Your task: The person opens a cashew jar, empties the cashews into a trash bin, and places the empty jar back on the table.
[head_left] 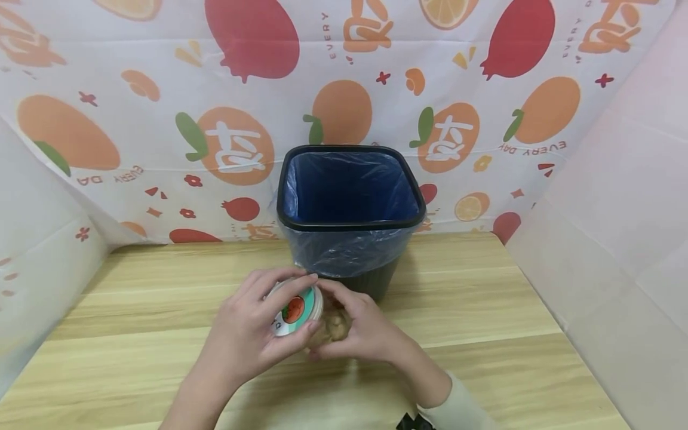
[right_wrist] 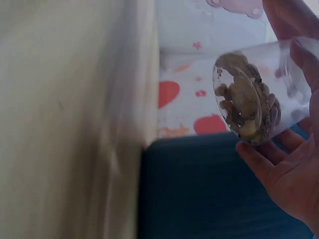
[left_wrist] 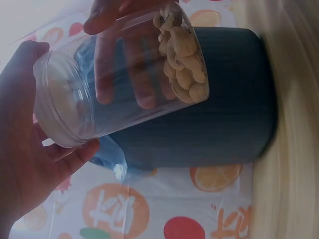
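Note:
A clear jar [left_wrist: 117, 117] with unshelled peanuts [left_wrist: 187, 64] at its bottom is held above the table, in front of the bin. Its round lid [head_left: 294, 312] bears a green and white label with an orange fruit, and it faces up toward the head camera. My left hand [head_left: 252, 325] grips the lid end, fingers and thumb on opposite sides of the rim. Around the jar's body curls my right hand [head_left: 371, 328]; its fingers show through the clear wall in the left wrist view. Whether the lid is loose cannot be told.
A dark bin [head_left: 352, 226] lined with a clear bag stands just beyond the hands. The wood-grain table [head_left: 484, 334] extends to both sides. A fruit-print cloth [head_left: 161, 131] hangs behind, and pale panels flank the table.

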`<state>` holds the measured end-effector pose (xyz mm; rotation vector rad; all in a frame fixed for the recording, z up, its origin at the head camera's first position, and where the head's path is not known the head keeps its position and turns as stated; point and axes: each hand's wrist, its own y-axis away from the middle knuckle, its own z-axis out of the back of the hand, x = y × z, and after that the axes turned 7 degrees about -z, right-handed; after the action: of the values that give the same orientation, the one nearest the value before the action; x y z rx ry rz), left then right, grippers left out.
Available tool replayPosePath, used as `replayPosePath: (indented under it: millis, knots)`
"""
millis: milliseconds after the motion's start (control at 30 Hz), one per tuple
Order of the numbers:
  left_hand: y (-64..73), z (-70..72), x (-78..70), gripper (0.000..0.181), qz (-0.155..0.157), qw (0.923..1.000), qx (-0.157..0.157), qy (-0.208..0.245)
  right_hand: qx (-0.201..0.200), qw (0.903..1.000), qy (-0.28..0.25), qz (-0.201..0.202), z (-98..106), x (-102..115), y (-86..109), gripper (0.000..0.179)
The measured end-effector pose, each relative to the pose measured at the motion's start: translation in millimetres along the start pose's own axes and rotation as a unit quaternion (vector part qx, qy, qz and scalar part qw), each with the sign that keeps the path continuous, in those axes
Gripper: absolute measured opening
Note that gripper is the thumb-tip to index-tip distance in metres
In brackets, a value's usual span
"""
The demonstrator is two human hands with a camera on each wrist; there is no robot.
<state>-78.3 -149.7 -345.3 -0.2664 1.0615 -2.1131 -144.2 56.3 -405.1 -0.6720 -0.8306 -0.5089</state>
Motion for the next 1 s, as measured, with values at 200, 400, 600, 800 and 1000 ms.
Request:
replayPosePath:
  millis: [200, 400, 600, 800, 1000]
  knots:
    - [-6.7, -3.0, -6.4, 0.045, 0.001, 0.9999, -0.010, 0.009, 0.003, 0.9997, 0.019, 0.012, 15.1, 4.1, 2.7, 0.098]
    - [-15.4, -1.8, -13.1, 0.047, 0.016, 0.9996, -0.012, 0.022, 0.006, 0.9992, 0.037, 0.016, 34.9, 20.3, 4.2, 0.098]
    - [-22.5, 1.1, -19.0, 0.053, 0.029, 0.9985, -0.006, 0.045, 0.009, 0.9981, 0.058, 0.021, 55.6, 31.6, 5.1, 0.097]
    - [-22.4, -0.3, -18.4, 0.063, 0.004, 0.9967, 0.038, 0.072, 0.024, 0.9973, 0.068, 0.017, 63.9, 24.6, 12.3, 0.098]
    - [-23.3, -1.9, -11.9, 0.070, -0.032, 0.9887, 0.091, 0.114, 0.039, 0.9981, 0.044, 0.018, 71.3, 16.5, 19.4, 0.093]
